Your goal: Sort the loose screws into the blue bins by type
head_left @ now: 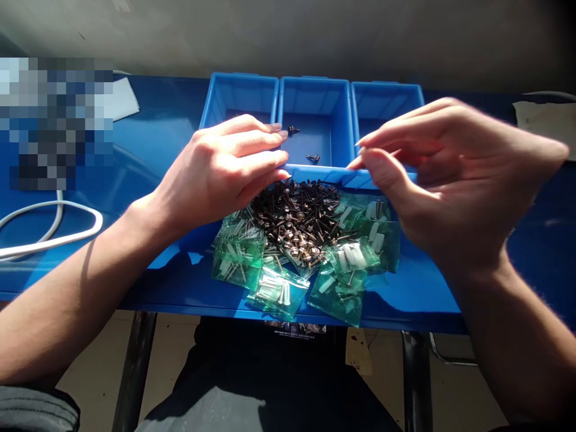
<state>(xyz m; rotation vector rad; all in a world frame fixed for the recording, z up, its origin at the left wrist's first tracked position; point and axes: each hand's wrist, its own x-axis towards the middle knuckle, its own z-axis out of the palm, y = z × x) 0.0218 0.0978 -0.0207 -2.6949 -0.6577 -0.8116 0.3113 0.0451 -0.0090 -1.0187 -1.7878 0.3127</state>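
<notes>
My left hand (pixel 229 168) lies with fingers stretched out over the left blue bin (pixel 245 77), its fingertips at the side of the middle blue bin (pixel 315 80). Over the right blue bin (pixel 387 88), my right hand (pixel 459 174) is closed in a pinch, thumb against finger; anything between them is too small to make out. Two dark screws, one at the back (pixel 293 129) and one nearer (pixel 313 158), rest inside the middle bin. In front of the bins is a pile of loose screws (pixel 299 222), mostly dark, some shiny.
Green plastic packets (pixel 279 291) of screws and white plugs surround the pile on the blue table (pixel 175 288). A white cable (pixel 67 240) loops at left, near a white paper (pixel 121 99). A beige sheet (pixel 544 123) lies far right. The wall rises behind the bins.
</notes>
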